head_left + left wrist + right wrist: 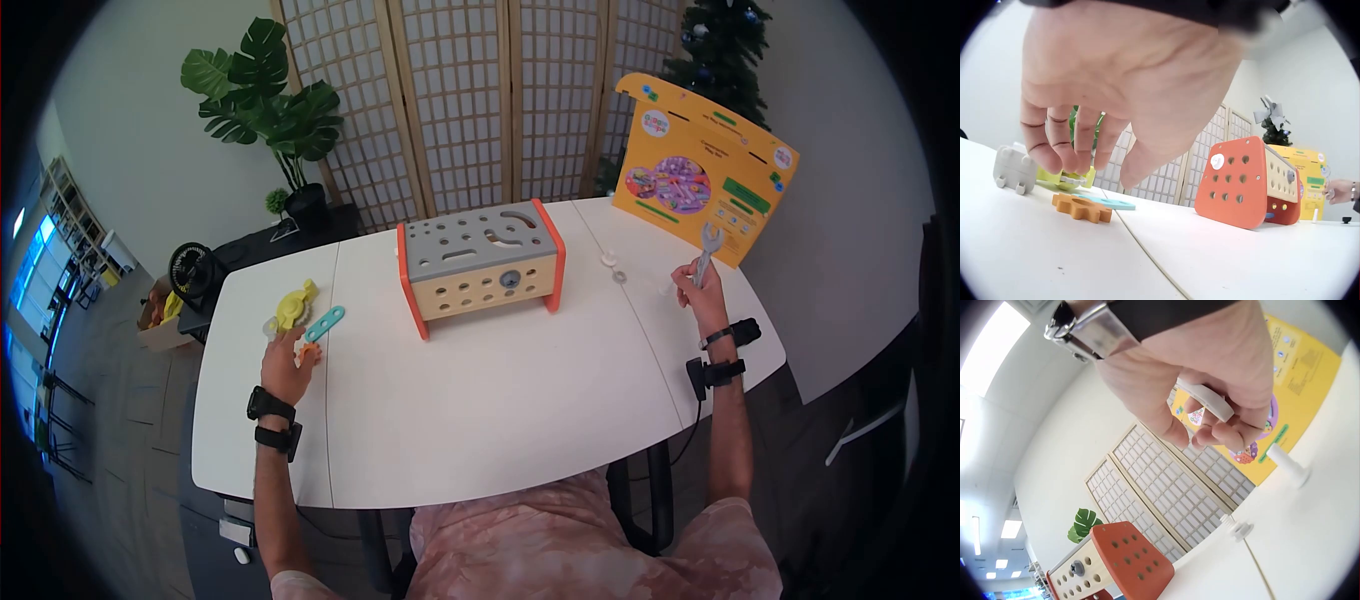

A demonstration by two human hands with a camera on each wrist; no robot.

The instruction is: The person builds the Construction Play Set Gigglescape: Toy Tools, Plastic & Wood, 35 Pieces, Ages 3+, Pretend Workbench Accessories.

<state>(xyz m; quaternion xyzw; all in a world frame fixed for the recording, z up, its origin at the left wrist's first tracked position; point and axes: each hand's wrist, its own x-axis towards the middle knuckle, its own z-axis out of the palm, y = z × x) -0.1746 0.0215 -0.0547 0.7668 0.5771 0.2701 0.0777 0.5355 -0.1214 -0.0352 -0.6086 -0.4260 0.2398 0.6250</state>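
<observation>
My left hand (pixel 287 374) hovers over a group of toy parts at the table's left, fingers hanging loosely and holding nothing. Around its fingertips are a yellow-green toy part (pixel 293 305), a teal strip with holes (pixel 325 324) and an orange toy gear (pixel 1082 208). A pale grey blocky part (pixel 1013 167) stands beside them in the left wrist view. On the other side, my right hand (pixel 703 296) grips a grey toy wrench (pixel 710 246) by its handle, its open-ended head pointing up. In the right wrist view the fingers curl round the handle and the wrench's head is hidden.
A toy workbench (pixel 480 245) with orange-red ends and a grey holed top stands mid-table, a grey bolt head (pixel 510 279) in its front. White and grey screw parts (pixel 619 277) lie to its right. Behind my right hand stands a yellow box (pixel 740 170); a white peg (pixel 1288 465) is near it.
</observation>
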